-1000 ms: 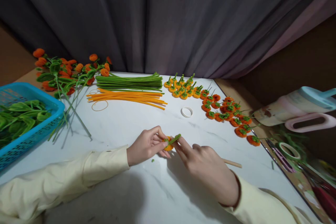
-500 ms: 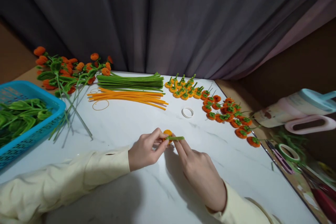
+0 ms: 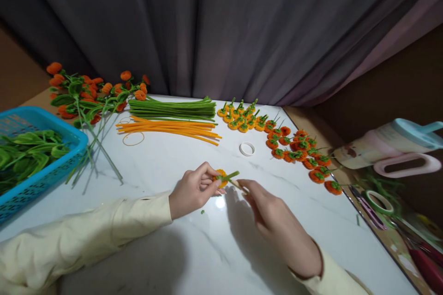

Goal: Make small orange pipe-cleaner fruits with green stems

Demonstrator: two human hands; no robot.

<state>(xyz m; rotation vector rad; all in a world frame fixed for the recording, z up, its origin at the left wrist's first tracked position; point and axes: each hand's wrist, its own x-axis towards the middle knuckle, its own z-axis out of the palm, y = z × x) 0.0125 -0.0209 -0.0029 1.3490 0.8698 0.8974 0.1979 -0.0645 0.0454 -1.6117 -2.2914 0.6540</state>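
Observation:
My left hand is closed, pinching a small yellow-orange fuzzy pumpkin made of pipe cleaner. A green pipe-cleaner stem sticks out from it to the right. My right hand is just right of the pumpkin with its fingers drawn together. From its fingertips a slim pale shape reaches toward the base of the stem; I cannot make out what it is. Beneath the left hand, a tiny green scrap lies on the white table.
Green and orange pipe cleaners lie behind the hands. Finished yellow pumpkins and orange pumpkins stand right of them, near a white tape roll. A blue basket holds leaves. A tumbler and green tape are at right.
My right hand has drawn back to the right, its fingers now curled rather than stretched along the stem. The stem now tilts upward. A green scrap shows on the table.

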